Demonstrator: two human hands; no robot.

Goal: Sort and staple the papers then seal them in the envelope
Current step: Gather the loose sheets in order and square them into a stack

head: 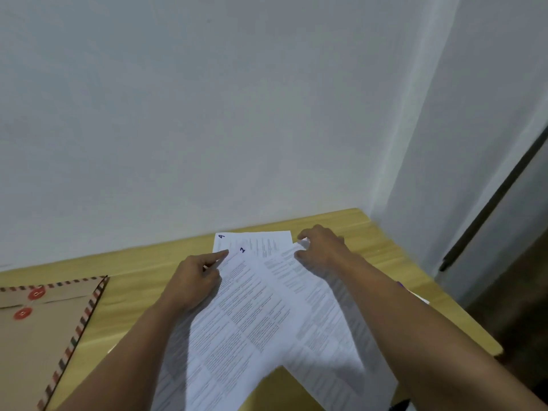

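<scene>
From the head view, printed papers (261, 310) are fanned across the wooden table (382, 250). Their left edge is pinched by the left hand (195, 277); a top corner is gripped by the right hand (320, 247). A brown string-tie envelope (38, 330) is laid flat at far left.

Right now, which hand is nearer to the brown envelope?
Left. The left hand rests on the papers' left edge, apart from the brown envelope on its left. The right hand is farther, across the papers.
</scene>
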